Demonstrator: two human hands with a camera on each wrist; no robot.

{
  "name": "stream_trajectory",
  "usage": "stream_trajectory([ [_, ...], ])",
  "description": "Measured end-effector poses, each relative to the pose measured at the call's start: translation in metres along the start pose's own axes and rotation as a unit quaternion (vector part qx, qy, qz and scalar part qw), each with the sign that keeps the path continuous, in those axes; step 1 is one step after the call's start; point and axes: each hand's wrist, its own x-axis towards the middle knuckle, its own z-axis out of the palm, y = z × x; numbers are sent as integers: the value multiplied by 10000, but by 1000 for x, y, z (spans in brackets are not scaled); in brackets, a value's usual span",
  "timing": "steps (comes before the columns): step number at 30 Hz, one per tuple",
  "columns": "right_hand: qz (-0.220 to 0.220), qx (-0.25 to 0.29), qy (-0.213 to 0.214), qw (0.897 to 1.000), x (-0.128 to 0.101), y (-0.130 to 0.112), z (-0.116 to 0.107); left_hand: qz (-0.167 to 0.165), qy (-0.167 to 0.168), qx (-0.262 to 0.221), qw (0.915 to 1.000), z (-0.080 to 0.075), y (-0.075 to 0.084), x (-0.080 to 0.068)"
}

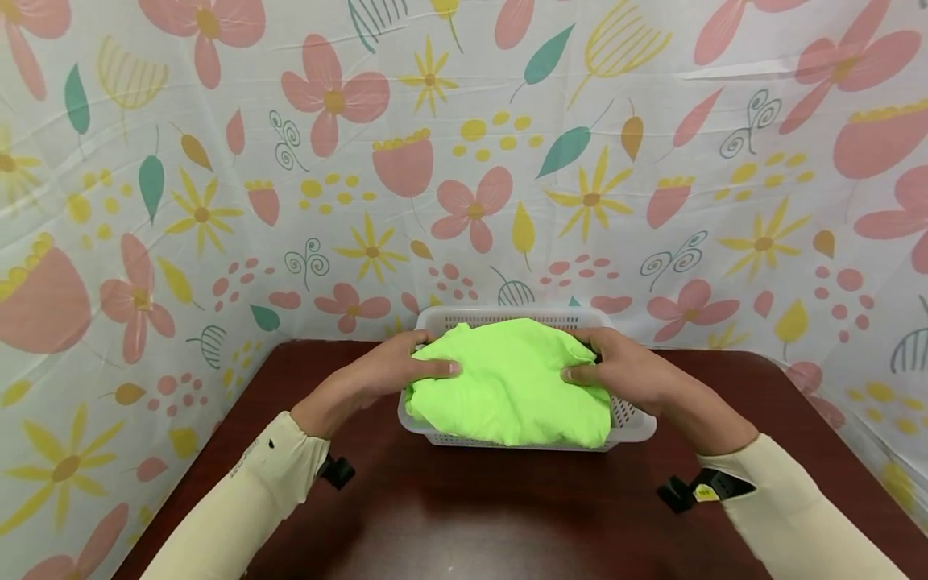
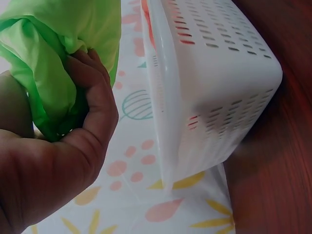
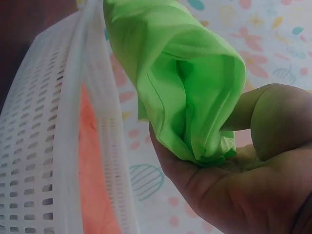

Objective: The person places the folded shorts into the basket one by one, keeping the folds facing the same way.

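A bright green cloth (image 1: 511, 391), folded into a soft bundle, is held above a white plastic basket (image 1: 640, 428). My left hand (image 1: 387, 366) grips its left end, thumb on top and fingers curled under, as the left wrist view shows. At the other end, my right hand (image 1: 631, 370) pinches the cloth between thumb and fingers. The right wrist view shows the open fold of the green cloth (image 3: 195, 97) apart from the basket's rim (image 3: 73, 122). Inside the basket lies an orange-red cloth (image 3: 95, 170), mostly hidden in the head view.
The basket stands on a dark brown table (image 1: 464, 515), near its back edge. Behind and to the left hangs a white sheet (image 1: 464, 105) printed with flowers and leaves. Perforated sides of the basket (image 2: 229, 63) show in the left wrist view.
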Motion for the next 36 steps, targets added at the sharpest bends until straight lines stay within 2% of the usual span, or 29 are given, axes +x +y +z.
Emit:
stream_trajectory([
  [8,199,-17,114,9997,14,1,-3,-357,175,196,9990,-4,1,12],
  [16,271,-563,332,9975,32,-1,-7,-384,295,273,9985,-11,-3,30],
  [25,614,-720,411,9947,49,1,-11,-278,271,312,9988,-18,-4,45],
  [30,666,-767,408,9940,60,3,-15,-402,414,601,9965,-19,-2,54],
  [36,1024,-809,548,9899,80,7,-15,-557,547,855,9933,-20,-2,63],
])
